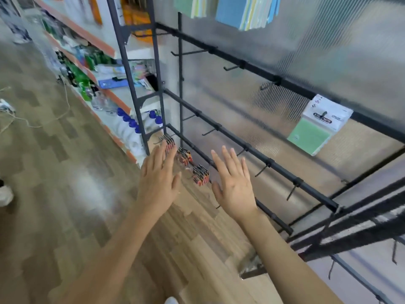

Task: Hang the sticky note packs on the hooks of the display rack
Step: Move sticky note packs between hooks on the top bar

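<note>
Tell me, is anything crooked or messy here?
Nothing on the rack looks crooked: the green sticky note pack hangs square with it. The one untidy thing is a loose cord trailing across the floor on the left.

Wood-pattern floor (pixel 54 172) with a pale cable (pixel 32 126) trailing across it. At left, orange-edged shelves (pixel 98 43) hold green bottles (pixel 77 74) and, lower down, white bottles with blue caps (pixel 129 128). Blue and green paper sheets (pixel 230 12) hang at top.
</note>
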`<state>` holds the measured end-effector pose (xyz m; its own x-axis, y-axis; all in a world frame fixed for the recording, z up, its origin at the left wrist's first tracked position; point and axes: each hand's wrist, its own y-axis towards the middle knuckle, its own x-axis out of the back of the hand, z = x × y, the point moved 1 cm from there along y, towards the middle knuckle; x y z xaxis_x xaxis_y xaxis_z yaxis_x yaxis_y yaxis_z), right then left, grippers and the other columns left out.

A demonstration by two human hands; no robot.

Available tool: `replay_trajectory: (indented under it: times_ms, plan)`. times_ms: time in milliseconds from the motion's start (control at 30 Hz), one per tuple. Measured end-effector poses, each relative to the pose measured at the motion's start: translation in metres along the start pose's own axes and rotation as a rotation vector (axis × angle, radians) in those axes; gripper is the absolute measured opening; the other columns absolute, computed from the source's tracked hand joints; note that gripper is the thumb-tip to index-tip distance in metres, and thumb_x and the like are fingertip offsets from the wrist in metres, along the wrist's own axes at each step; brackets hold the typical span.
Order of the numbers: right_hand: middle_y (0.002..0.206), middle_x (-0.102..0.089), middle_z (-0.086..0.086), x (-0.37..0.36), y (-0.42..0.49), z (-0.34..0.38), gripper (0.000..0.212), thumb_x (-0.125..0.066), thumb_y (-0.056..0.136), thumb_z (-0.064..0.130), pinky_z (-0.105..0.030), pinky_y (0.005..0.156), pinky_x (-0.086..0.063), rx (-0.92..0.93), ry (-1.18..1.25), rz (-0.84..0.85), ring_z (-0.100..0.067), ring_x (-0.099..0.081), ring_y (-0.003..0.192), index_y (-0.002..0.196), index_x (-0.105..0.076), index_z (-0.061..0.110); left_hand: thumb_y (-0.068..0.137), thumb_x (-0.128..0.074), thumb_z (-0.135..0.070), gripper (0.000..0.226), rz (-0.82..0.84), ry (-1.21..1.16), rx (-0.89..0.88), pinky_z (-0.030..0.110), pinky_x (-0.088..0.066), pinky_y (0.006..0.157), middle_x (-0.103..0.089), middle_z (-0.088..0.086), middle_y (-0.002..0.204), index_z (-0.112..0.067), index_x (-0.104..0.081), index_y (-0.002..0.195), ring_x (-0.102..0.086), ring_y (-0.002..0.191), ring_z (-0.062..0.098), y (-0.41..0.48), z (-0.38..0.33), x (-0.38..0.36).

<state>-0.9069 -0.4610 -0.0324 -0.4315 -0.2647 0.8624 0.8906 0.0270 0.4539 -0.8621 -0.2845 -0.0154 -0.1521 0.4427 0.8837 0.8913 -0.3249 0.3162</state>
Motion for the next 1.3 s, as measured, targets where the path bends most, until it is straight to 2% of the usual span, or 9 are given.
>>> replay_trajectory:
  times_ms: [100, 233, 433, 567, 700, 867, 1000, 1300]
  plan:
    - [0.148, -0.033, -0.018, -0.006, 0.030, 0.014, 0.069, -0.058, 0.078, 0.011, -0.050, 0.112, -0.011, -0.020, -0.004, -0.023, -0.036, -0.023, 0.139, 0.143, -0.034, 0.013, 0.086, -0.060, -0.015, 0.060, -0.045, -0.012, -0.050, 0.047, -0.022, 0.108, -0.029, 0.016, 0.148, -0.008, -0.036, 0.140, -0.028, 0.134, 0.033, 0.027, 0.023, 0.012]
    - [0.146, -0.035, -0.018, -0.009, 0.072, 0.025, 0.065, -0.052, 0.079, 0.015, -0.051, 0.112, -0.014, -0.039, -0.026, -0.050, -0.036, -0.025, 0.138, 0.142, -0.036, 0.013, 0.086, -0.056, -0.017, 0.059, -0.082, -0.020, -0.102, 0.048, -0.024, 0.108, -0.028, 0.015, 0.148, -0.009, -0.035, 0.141, -0.029, 0.134, 0.036, 0.067, 0.042, 0.024]
    - [0.145, -0.036, -0.020, -0.017, 0.131, 0.029, 0.069, -0.061, 0.076, 0.009, -0.050, 0.110, -0.010, -0.025, -0.085, -0.136, -0.040, -0.027, 0.137, 0.141, -0.038, 0.009, 0.084, -0.063, -0.014, 0.058, -0.141, -0.064, -0.181, 0.057, -0.033, 0.101, -0.034, 0.021, 0.144, -0.004, -0.040, 0.137, -0.034, 0.129, 0.042, 0.126, 0.056, 0.031]
    - [0.144, -0.037, -0.022, -0.023, 0.179, 0.026, 0.068, -0.057, 0.075, 0.010, -0.053, 0.108, -0.013, -0.024, -0.097, -0.195, -0.042, -0.028, 0.136, 0.140, -0.038, 0.009, 0.083, -0.064, -0.015, 0.058, -0.206, -0.053, -0.237, 0.054, -0.031, 0.103, -0.033, 0.020, 0.145, -0.005, -0.041, 0.136, -0.035, 0.129, 0.040, 0.173, 0.067, 0.036]
    - [0.146, -0.033, -0.023, -0.018, 0.232, 0.020, 0.072, -0.063, 0.073, 0.005, -0.053, 0.108, -0.012, -0.025, -0.126, -0.293, -0.042, -0.026, 0.136, 0.141, -0.038, 0.008, 0.083, -0.062, -0.014, 0.058, -0.234, -0.057, -0.258, 0.052, -0.030, 0.104, -0.032, 0.020, 0.146, -0.005, -0.041, 0.136, -0.035, 0.129, 0.040, 0.221, 0.075, 0.043]
    - [0.152, -0.019, -0.023, 0.003, 0.283, 0.009, 0.076, -0.050, 0.073, 0.010, -0.049, 0.112, -0.012, -0.105, -0.154, -0.471, -0.037, -0.013, 0.141, 0.145, -0.027, 0.011, 0.089, -0.056, -0.016, 0.053, -0.271, -0.119, -0.351, 0.051, -0.027, 0.106, -0.030, 0.018, 0.147, -0.006, -0.039, 0.138, -0.030, 0.133, 0.037, 0.286, 0.074, 0.057]
    - [0.153, -0.017, -0.022, 0.021, 0.307, -0.002, 0.072, -0.043, 0.076, 0.016, -0.048, 0.112, -0.010, -0.141, -0.234, -0.525, -0.037, -0.011, 0.141, 0.145, -0.024, 0.010, 0.091, -0.055, -0.016, 0.051, -0.311, -0.136, -0.473, 0.048, -0.026, 0.107, -0.030, 0.015, 0.148, -0.007, -0.039, 0.139, -0.029, 0.134, 0.034, 0.330, 0.067, 0.069]
    - [0.151, -0.020, -0.023, 0.065, 0.324, -0.025, 0.069, -0.058, 0.083, 0.013, -0.047, 0.113, -0.005, -0.251, -0.386, -0.580, -0.038, -0.014, 0.141, 0.144, -0.028, 0.002, 0.092, -0.050, -0.013, 0.045, -0.395, -0.247, -0.540, 0.048, -0.031, 0.105, -0.031, 0.012, 0.147, -0.006, -0.041, 0.136, -0.035, 0.131, 0.033, 0.406, 0.057, 0.097]
